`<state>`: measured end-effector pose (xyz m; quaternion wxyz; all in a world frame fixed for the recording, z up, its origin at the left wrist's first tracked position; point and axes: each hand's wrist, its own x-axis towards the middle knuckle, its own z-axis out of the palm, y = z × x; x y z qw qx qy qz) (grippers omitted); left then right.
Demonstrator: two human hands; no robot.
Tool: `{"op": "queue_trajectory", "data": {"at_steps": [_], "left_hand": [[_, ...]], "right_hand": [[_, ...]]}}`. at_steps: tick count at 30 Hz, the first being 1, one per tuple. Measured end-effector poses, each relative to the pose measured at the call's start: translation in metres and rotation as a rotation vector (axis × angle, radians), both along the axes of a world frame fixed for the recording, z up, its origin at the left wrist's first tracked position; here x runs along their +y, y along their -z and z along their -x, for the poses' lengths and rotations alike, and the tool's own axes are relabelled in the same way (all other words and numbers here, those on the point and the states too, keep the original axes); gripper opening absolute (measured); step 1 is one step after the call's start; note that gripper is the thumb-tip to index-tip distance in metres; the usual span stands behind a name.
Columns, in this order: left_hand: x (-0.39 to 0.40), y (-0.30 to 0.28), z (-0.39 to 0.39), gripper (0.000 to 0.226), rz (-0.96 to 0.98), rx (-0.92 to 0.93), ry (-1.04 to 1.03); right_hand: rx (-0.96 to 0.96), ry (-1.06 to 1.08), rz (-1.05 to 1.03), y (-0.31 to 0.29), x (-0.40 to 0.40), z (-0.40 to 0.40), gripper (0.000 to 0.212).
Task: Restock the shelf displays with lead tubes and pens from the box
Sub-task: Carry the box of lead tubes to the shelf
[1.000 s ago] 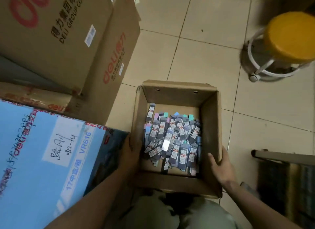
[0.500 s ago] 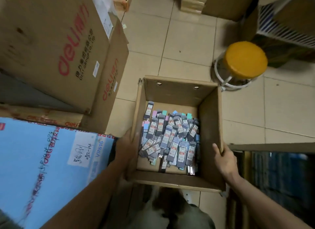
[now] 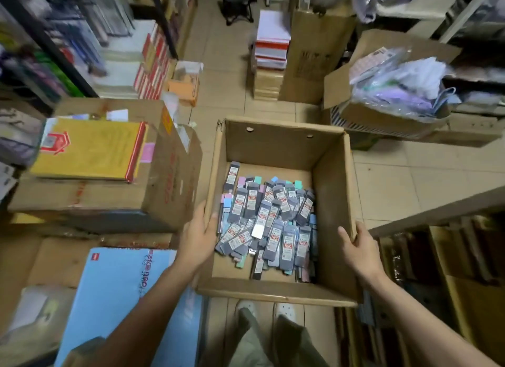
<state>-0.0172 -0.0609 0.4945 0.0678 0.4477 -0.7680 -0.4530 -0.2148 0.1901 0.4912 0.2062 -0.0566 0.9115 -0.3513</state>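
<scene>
Both hands grip the box point(image 3: 334, 191) w/ lead tubes point(image 3: 269, 219): left hand point(image 3: 198, 236) & right hand point(image 3: 360, 250) fingers curled over opposite walls.

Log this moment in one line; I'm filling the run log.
phase: carrying | left hand: holds cardboard box left wall | right hand: holds right wall | contents: lead tubes

Stationery shop stockroom, aisle lined by packed shelves point(image 3: 68, 38), floor crowded by cartons point(image 3: 169, 175), stacked paper reams point(image 3: 270, 46)
</scene>
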Motion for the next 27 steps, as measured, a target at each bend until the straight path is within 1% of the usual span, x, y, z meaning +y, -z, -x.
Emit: {"op": "queue_trajectory", "data": {"at_steps": [6, 9, 13, 16, 20, 27], "left_hand": [[-0.012, -0.05, -0.007, 0.045, 0.045, -0.016, -0.018], [-0.019, -0.062, 0.0, 0.044, 0.042, 0.005, -0.032], [-0.033, -0.069, 0.024, 0.043, 0.014, -0.002, -0.064], [-0.051, -0.072, 0.058, 0.041, 0.011, 0.013, -0.068], [-0.083, -0.079, 0.118, 0.041, 0.029, -0.023, -0.089], [-0.149, -0.098, 0.211, 0.041, 0.063, -0.039, -0.213]], "right_hand": [[0.01, 0.006, -0.002, -0.05, -0.017, -0.007, 0.031], [-0.004, -0.031, 0.022, -0.064, -0.028, 0.006, 0.032], [0.027, -0.054, 0.015, -0.07, -0.046, 0.036, 0.031], [0.015, -0.047, 0.0, -0.07, -0.066, 0.07, 0.031], [0.003, -0.059, -0.007, -0.071, -0.102, 0.132, 0.031], [0.038, -0.162, 0.008, -0.09, -0.189, 0.246, 0.031]]}}
